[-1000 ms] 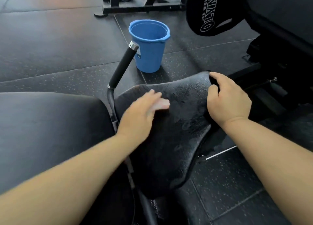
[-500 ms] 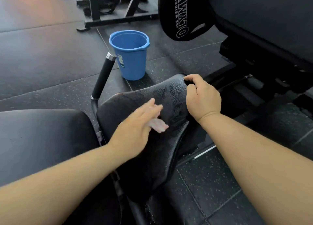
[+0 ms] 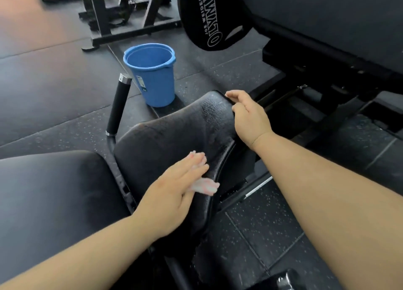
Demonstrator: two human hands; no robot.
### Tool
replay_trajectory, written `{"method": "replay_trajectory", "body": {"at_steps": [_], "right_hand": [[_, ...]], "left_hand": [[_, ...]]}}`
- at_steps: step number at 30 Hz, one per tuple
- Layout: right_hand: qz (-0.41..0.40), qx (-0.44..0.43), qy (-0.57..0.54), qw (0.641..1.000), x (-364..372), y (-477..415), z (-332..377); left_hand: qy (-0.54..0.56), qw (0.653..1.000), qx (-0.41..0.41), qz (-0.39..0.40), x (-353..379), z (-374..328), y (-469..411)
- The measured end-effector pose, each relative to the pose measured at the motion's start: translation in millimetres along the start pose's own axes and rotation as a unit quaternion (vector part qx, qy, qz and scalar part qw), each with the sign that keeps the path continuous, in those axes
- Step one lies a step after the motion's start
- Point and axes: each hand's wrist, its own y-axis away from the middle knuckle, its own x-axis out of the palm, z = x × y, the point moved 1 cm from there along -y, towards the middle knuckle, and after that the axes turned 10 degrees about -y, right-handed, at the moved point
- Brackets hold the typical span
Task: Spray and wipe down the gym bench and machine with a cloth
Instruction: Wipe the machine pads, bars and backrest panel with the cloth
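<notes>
Head view.

Seat pad point(image 3: 170, 141): black, textured, centre of frame. Its long axis runs from lower centre up and to the right, with the narrower far end pointing toward the machine frame. The surface is wet, with droplets and sheen densest near the far end. A curved rim runs along its right edge.

Left hand point(image 3: 174, 191): fingers straight and together, laid flat over the cloth point(image 3: 205, 186) and pressing it on the near-right part of the pad, close to the rim. Not clenched. The cloth is white with pink streaks and bunched. One end shows at the fingertips, the other on the thumb side; the rest is hidden under the hand.

Right hand point(image 3: 248, 117): fingers curled over the pad's far right corner, thumb against the edge. It is grasping the pad.

Edges and room: right of the rim the pad drops to speckled rubber floor point(image 3: 272, 231). The bench pad point(image 3: 54, 191) lies just left of the seat. A black handle point(image 3: 118, 106) with a metal cap stands tilted beside the seat's left edge. A blue bucket point(image 3: 152, 76) stands on the floor beyond the pad's far edge, near the handle. A weight plate point(image 3: 209, 17) hangs above and behind.
</notes>
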Motion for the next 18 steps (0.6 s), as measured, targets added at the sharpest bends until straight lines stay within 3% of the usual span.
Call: {"method": "replay_trajectory", "body": {"at_steps": [2,6,9,13,16,18], "right_hand": [[0.013,0.017,0.019,1.000,1,2,2],[-0.002,0.003,0.077,0.997,2,5,6],[-0.022,-0.012,0.117,0.993,3,6,7],[-0.033,0.055,0.246,0.967,14,0,29],[-0.058,0.059,0.321,0.943,29,1,32],[-0.095,0.034,0.348,0.932,32,0,24]], "left_hand": [[0.039,0.999,-0.018,-0.008,-13,12,-4],[0.067,0.973,-0.177,-0.132,-33,43,-73],[0.006,0.979,-0.179,-0.099,-8,30,-94],[-0.063,0.992,-0.064,-0.085,-17,49,-89],[-0.073,0.987,-0.121,-0.077,-43,77,-114],[-0.054,0.983,-0.174,0.008,-47,86,-138]]}}
